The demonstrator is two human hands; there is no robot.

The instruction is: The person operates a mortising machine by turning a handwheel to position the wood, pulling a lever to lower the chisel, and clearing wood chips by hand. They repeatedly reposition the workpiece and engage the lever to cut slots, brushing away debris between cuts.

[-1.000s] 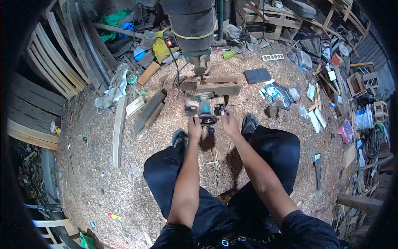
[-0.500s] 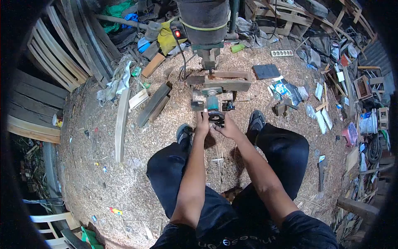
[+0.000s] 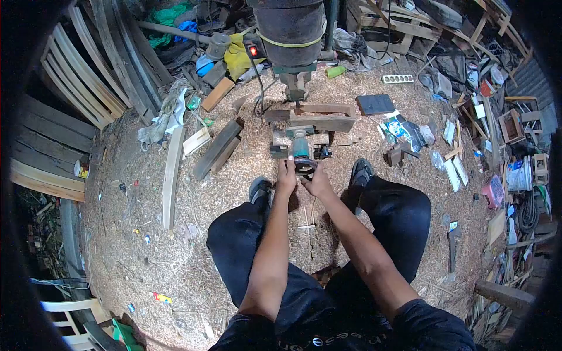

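Observation:
A teal and black power tool (image 3: 301, 153) lies on the sawdust floor in front of my feet, its round black base turned toward me. My left hand (image 3: 286, 174) grips the left side of that base. My right hand (image 3: 318, 180) holds the base's right edge, fingers curled on it. Behind the tool sits a stack of wood blocks (image 3: 319, 119) under a big dark machine (image 3: 291, 32) with a red light.
Sawdust covers the floor. Wooden slats (image 3: 76, 76) lean at the left, a curved board (image 3: 170, 175) and dark planks (image 3: 216, 148) lie left of the tool. A dark flat slab (image 3: 377, 104), packets and scrap wood crowd the right. White plastic chair (image 3: 67, 319) at lower left.
My right hand has moved in from the tool's side knob to its round base, next to my left hand. The view has shifted slightly.

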